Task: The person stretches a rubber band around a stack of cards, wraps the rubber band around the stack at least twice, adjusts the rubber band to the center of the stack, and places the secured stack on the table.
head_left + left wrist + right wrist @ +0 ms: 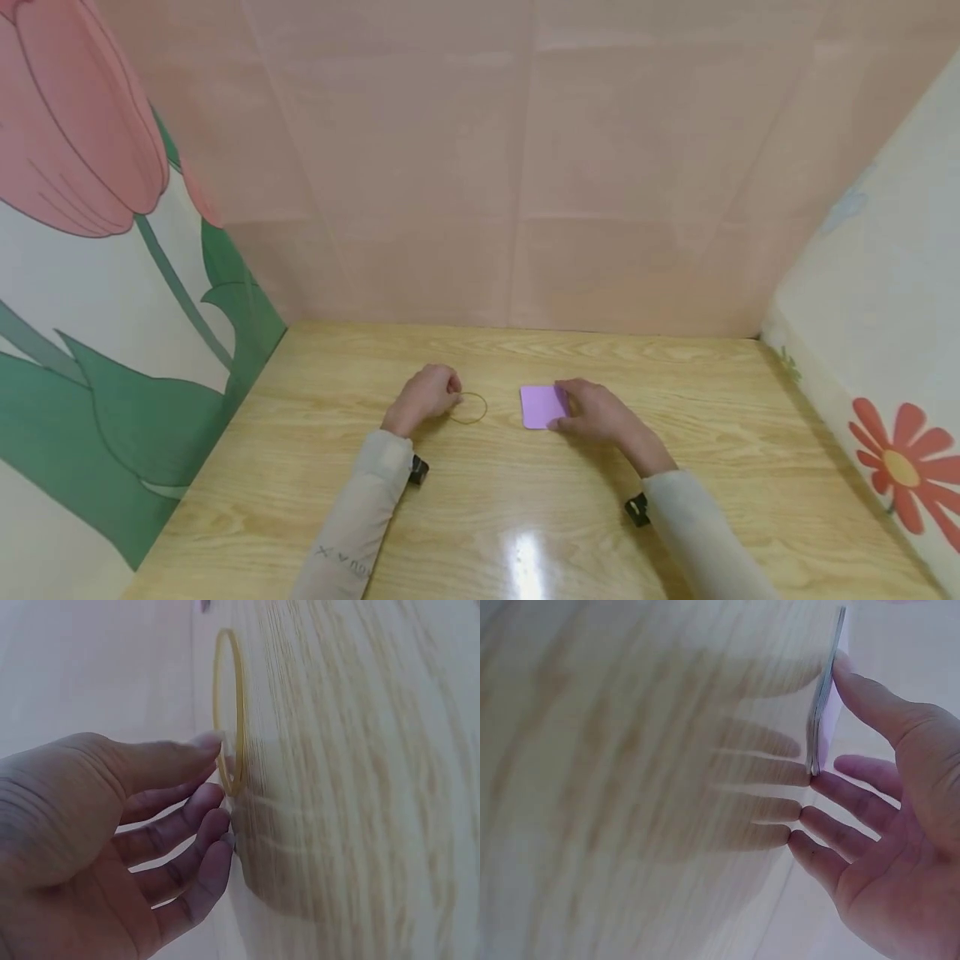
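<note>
In the head view a thin yellow rubber band (pixel 470 408) makes a loop near the middle of the wooden table. My left hand (pixel 429 395) is at the loop's left side. The left wrist view shows the rubber band (pixel 240 712) passing between thumb and index fingertips, which pinch its edge; the other fingers curve loosely below. To the right is a square purple stack of cards (pixel 542 407) with rounded corners. My right hand (pixel 596 411) grips it by its right side. In the right wrist view the layered edge of the stack (pixel 825 701) shows between thumb and fingers.
The light wood-grain table (pixel 480 500) reflects a lamp near its front. A pink wall covering (pixel 510 167) rises at the back edge. A tulip-patterned panel (pixel 112 333) borders the left side, and a white flowered panel (pixel 900 333) the right.
</note>
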A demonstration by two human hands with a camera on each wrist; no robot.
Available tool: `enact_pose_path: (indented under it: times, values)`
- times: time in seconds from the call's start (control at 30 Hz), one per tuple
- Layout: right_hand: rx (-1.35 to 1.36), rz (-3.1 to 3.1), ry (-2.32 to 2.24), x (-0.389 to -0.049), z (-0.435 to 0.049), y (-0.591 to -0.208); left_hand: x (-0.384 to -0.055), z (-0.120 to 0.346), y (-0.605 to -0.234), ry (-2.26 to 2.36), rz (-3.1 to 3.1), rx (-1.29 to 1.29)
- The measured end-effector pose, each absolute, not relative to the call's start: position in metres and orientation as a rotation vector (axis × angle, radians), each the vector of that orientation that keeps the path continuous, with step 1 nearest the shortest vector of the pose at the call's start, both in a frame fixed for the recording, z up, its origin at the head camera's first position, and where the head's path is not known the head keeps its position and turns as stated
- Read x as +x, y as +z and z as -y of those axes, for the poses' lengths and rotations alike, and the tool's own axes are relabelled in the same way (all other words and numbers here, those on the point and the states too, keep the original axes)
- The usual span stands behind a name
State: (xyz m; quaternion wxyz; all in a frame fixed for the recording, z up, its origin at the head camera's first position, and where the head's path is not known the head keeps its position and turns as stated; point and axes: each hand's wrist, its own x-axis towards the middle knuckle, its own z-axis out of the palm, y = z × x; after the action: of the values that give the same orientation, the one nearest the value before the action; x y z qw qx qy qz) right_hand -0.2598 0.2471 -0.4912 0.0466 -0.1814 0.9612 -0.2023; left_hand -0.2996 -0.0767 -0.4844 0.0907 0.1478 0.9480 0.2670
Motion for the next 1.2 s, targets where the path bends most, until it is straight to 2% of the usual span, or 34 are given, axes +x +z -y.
enact_pose_path:
  times: [0.67, 1.2]
  values:
    - [-0.359, -2.867, -0.658, -0.270, -0.239, -0.487, -0.302, 0.075, -0.486, 0.740, -2.879, 0.435]
    - [-0.230, -2.928, -0.950, -0.268, -0.238, -0.491, -0.300, 0.075, -0.488, 0.784, -2.849, 0.446]
